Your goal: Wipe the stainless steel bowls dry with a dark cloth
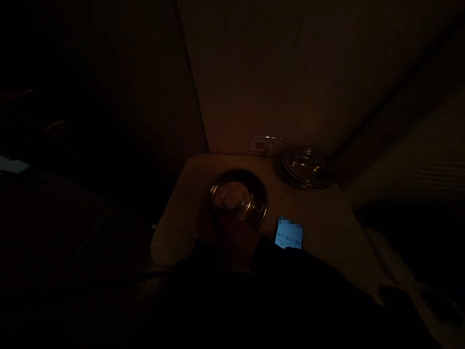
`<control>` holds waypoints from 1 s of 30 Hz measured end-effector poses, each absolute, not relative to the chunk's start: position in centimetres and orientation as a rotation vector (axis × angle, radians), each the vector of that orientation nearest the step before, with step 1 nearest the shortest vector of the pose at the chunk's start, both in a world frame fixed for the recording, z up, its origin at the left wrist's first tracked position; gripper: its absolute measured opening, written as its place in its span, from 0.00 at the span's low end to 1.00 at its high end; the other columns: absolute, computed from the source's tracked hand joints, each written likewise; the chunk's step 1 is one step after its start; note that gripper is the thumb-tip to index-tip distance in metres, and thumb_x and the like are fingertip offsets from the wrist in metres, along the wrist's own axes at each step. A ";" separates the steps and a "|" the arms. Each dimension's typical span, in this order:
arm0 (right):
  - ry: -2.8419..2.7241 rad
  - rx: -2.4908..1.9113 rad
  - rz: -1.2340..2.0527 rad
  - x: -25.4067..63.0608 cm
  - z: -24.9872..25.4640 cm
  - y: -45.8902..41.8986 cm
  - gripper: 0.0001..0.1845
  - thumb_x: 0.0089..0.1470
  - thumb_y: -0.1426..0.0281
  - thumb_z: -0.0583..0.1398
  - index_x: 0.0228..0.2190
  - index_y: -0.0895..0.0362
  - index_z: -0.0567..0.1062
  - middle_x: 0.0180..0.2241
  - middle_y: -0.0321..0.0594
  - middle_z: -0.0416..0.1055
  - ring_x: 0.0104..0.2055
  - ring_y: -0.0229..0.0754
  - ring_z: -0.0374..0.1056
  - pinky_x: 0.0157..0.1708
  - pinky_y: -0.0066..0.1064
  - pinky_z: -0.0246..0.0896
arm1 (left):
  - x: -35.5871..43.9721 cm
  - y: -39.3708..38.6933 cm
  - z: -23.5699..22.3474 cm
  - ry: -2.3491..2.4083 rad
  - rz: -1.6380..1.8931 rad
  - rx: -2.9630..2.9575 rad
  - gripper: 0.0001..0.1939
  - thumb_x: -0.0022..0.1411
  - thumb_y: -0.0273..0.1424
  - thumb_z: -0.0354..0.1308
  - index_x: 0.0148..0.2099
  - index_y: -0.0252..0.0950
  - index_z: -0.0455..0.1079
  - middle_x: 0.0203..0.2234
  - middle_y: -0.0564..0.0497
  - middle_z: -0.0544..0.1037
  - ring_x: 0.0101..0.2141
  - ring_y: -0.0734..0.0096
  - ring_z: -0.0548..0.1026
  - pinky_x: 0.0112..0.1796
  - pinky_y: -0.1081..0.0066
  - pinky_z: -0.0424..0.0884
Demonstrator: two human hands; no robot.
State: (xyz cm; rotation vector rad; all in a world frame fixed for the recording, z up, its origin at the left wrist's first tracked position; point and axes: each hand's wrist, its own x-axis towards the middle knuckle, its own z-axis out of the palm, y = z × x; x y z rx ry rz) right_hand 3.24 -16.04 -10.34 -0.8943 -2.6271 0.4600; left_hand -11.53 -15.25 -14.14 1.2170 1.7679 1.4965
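A round, shiny steel plate (264, 198) with a raised rim is on the small wooden table in front of me. At its near left edge, my left hand (206, 225) appears closed around the rim, mostly lost in shadow. My right hand (240, 240) reaches across the near edge of the plate, its fingertips close to the left hand. Darkness hides how the right fingers are bent and whether anything is between them. Dark sleeves cover both forearms.
On the pale wooden table (319, 218), a lit phone (289, 233) showing a timer lies by my right forearm. Stacked steel plates with compartments (308, 167) stand at the back right corner. A socket panel (266, 144) is on the wall behind. The room is very dark.
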 end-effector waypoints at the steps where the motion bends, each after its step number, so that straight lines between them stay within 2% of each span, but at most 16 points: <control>1: -2.635 -0.876 0.463 3.6 -10.3 -15.9 0.27 0.59 0.72 0.50 0.58 0.70 0.60 0.59 0.59 0.61 0.61 0.50 0.57 0.60 0.46 0.56 | -11.6 -15.3 -14.0 1.788 1.489 1.207 0.22 0.58 0.32 0.55 0.55 0.37 0.66 0.60 0.43 0.65 0.63 0.48 0.55 0.63 0.53 0.44; 4: -2.698 -0.823 0.431 6.5 -9.9 -15.1 0.24 0.57 0.73 0.53 0.54 0.66 0.67 0.54 0.57 0.67 0.58 0.54 0.61 0.60 0.54 0.51 | -11.5 -15.4 -13.5 1.841 1.449 1.234 0.25 0.56 0.30 0.57 0.57 0.38 0.66 0.59 0.46 0.66 0.63 0.51 0.56 0.63 0.56 0.45; 7: -2.760 -0.858 0.316 8.4 -9.7 -14.6 0.22 0.54 0.73 0.55 0.51 0.66 0.70 0.52 0.58 0.69 0.57 0.56 0.63 0.59 0.54 0.52 | -10.8 -15.3 -13.1 1.865 1.447 1.255 0.24 0.57 0.30 0.56 0.57 0.35 0.66 0.58 0.44 0.67 0.63 0.53 0.56 0.64 0.59 0.45; 11: -2.710 -0.918 0.301 5.8 -10.2 -15.7 0.25 0.57 0.73 0.51 0.55 0.69 0.65 0.56 0.58 0.65 0.59 0.51 0.60 0.58 0.46 0.58 | -10.7 -15.3 -13.2 1.844 1.437 1.237 0.22 0.63 0.29 0.47 0.58 0.32 0.65 0.57 0.43 0.70 0.60 0.56 0.63 0.62 0.60 0.52; 14: -2.709 -0.887 0.307 4.6 -10.5 -16.2 0.26 0.58 0.72 0.51 0.57 0.69 0.62 0.58 0.55 0.63 0.61 0.49 0.58 0.59 0.41 0.58 | -11.2 -15.3 -13.1 1.821 1.456 1.207 0.22 0.62 0.31 0.49 0.58 0.34 0.65 0.58 0.44 0.69 0.61 0.55 0.60 0.62 0.59 0.52; 16: -2.731 -0.847 0.308 5.8 -10.4 -15.7 0.25 0.58 0.72 0.52 0.56 0.67 0.65 0.57 0.54 0.65 0.60 0.50 0.60 0.60 0.44 0.55 | -11.3 -15.2 -12.5 1.792 1.478 1.192 0.21 0.64 0.32 0.48 0.57 0.33 0.66 0.57 0.44 0.70 0.61 0.55 0.61 0.62 0.60 0.53; 20: -2.766 -0.842 0.287 8.7 -10.0 -14.4 0.24 0.55 0.74 0.54 0.53 0.64 0.69 0.53 0.56 0.68 0.58 0.54 0.62 0.59 0.53 0.52 | -10.3 -14.7 -10.5 1.583 1.541 1.221 0.22 0.67 0.34 0.40 0.55 0.30 0.68 0.53 0.43 0.73 0.55 0.60 0.69 0.57 0.65 0.62; 23: -2.757 -0.873 0.289 7.6 -10.2 -14.8 0.25 0.55 0.75 0.53 0.55 0.67 0.66 0.55 0.57 0.66 0.59 0.53 0.61 0.59 0.49 0.56 | -9.6 -14.5 -9.7 1.598 1.556 1.206 0.22 0.67 0.35 0.40 0.54 0.32 0.69 0.52 0.44 0.74 0.54 0.62 0.70 0.56 0.66 0.65; 26: -2.729 -0.891 0.303 5.4 -10.7 -15.7 0.29 0.58 0.72 0.51 0.58 0.73 0.59 0.59 0.60 0.60 0.62 0.51 0.57 0.58 0.43 0.59 | -9.8 -14.5 -9.9 1.660 1.551 1.197 0.23 0.67 0.35 0.40 0.55 0.33 0.68 0.53 0.45 0.74 0.55 0.62 0.69 0.56 0.65 0.64; 28: -2.735 -0.869 0.314 5.4 -10.8 -15.7 0.29 0.58 0.72 0.52 0.59 0.71 0.59 0.59 0.60 0.60 0.62 0.51 0.57 0.58 0.44 0.58 | -10.3 -14.4 -10.0 1.654 1.535 1.202 0.23 0.67 0.36 0.40 0.55 0.32 0.68 0.53 0.44 0.74 0.55 0.61 0.69 0.57 0.64 0.63; 30: -2.757 -0.832 0.319 6.8 -10.7 -15.1 0.27 0.57 0.73 0.53 0.57 0.68 0.63 0.57 0.57 0.64 0.60 0.52 0.59 0.59 0.49 0.55 | -10.7 -14.2 -9.8 1.625 1.511 1.222 0.23 0.66 0.37 0.41 0.54 0.31 0.70 0.52 0.43 0.74 0.55 0.60 0.69 0.57 0.64 0.63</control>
